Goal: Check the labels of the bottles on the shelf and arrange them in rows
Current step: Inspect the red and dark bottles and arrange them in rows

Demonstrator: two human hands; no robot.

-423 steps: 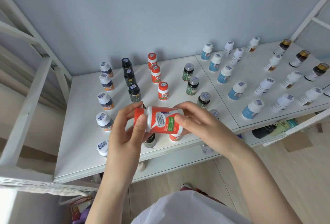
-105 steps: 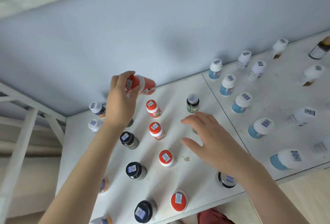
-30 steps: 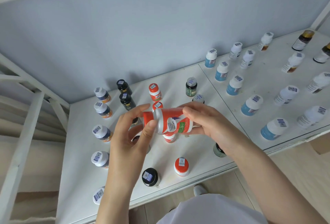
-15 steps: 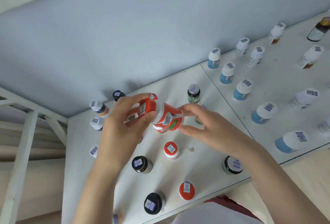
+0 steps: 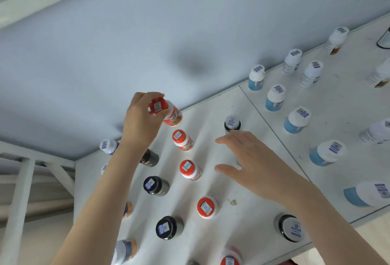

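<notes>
Pale blue wall [image 5: 147, 43] backs your white shelf [image 5: 242, 235], where bottles stand in rows. Your left hand [image 5: 141, 121] reaches the far end of the red-capped row [image 5: 182, 140], fingers grasping a tilted red-capped bottle [image 5: 166, 110] by its cap. Your right hand [image 5: 251, 159] hovers, fingers released and spread, near a grey-capped bottle [image 5: 232, 124]. Blue-labelled bottles [image 5: 274, 98] stand further right.

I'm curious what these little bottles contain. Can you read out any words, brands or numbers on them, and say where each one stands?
No text here can be read as words.
Cap stickers, as on the red bottle gripped by the left hand: barcode-like print, too small to read.
Side label of that red bottle: white and green patches, blurred.
Side labels of the blue-and-white bottles: fine lines of print, too small to read.
</notes>
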